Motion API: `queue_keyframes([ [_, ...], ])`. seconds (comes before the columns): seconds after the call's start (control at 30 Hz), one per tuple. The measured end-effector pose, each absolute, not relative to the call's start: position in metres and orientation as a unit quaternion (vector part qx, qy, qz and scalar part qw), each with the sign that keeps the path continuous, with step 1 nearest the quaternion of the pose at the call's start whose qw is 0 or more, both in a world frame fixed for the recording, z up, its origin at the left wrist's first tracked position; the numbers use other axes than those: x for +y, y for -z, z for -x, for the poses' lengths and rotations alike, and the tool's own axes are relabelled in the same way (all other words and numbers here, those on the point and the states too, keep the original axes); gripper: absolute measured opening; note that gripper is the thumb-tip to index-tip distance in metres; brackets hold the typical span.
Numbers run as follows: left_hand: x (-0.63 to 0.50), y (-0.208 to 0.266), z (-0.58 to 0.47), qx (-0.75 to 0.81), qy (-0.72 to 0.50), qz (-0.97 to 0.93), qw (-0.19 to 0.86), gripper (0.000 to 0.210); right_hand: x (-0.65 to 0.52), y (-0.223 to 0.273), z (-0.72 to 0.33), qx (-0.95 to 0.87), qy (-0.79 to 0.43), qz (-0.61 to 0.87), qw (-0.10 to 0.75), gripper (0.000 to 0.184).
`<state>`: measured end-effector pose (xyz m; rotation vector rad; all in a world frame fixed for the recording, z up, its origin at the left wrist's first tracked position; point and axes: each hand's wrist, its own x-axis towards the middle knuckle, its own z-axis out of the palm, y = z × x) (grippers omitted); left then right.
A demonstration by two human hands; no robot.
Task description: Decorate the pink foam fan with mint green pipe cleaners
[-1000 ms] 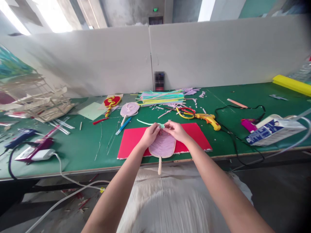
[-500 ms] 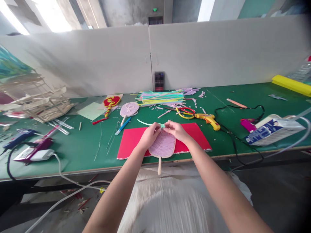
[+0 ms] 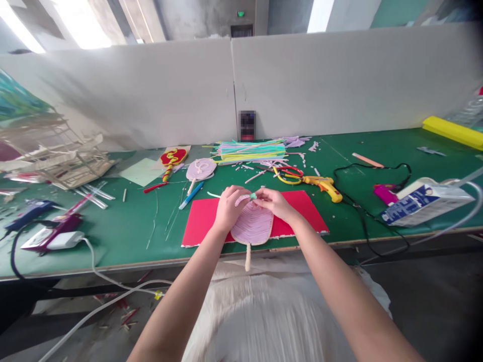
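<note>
A lilac fan-shaped piece (image 3: 252, 226), made of rows of pipe cleaner with a cream edge and handle, lies on a red board (image 3: 202, 218). Over its top edge my left hand (image 3: 229, 207) and my right hand (image 3: 277, 203) meet with fingers closed. Between their fingertips is a mint-green pipe cleaner (image 3: 253, 195), bent into a small shape. Its loose tail sticks out left beyond my left hand. Across the left fingers a short lilac strip (image 3: 242, 200) shows; whether it is held I cannot tell.
Behind the board lies a bundle of coloured pipe cleaners (image 3: 251, 151). A yellow glue gun (image 3: 322, 187) and scissors (image 3: 289, 176) are to the right, near a milk carton (image 3: 422, 203). A round lilac fan (image 3: 201, 170) and a blue pen (image 3: 191, 196) lie left.
My left hand has turned and risen slightly, its fingers now over the green strip. Less of the green tail shows at left, and a lilac strip has come into view at the fingers.
</note>
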<state>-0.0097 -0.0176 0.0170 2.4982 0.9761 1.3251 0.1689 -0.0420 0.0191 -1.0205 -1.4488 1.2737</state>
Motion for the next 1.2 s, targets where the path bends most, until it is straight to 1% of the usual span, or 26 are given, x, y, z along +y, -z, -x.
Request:
queue_keyframes([
  [0.13,-0.0188,-0.019,0.01,0.327,-0.444,-0.83,0.083,0.012,-0.0454,-0.0242,-0.1687,-0.585,-0.53,0.404,0.462,0.021],
  [0.27,-0.0197,-0.0195,0.0097,0.333,-0.452,-0.824,0.078,0.013,-0.0469,-0.0255,-0.1681,-0.59,-0.53,0.402,0.458,0.024],
  [0.6,-0.0205,-0.0184,0.0085,0.34,-0.437,-0.831,0.059,0.016,-0.0441,-0.0246,-0.166,-0.629,-0.473,0.413,0.459,0.029],
  [1.2,-0.0197,-0.0154,0.0091,0.346,-0.43,-0.833,0.035,0.016,-0.0427,-0.0208,-0.1673,-0.638,-0.466,0.415,0.451,0.029],
])
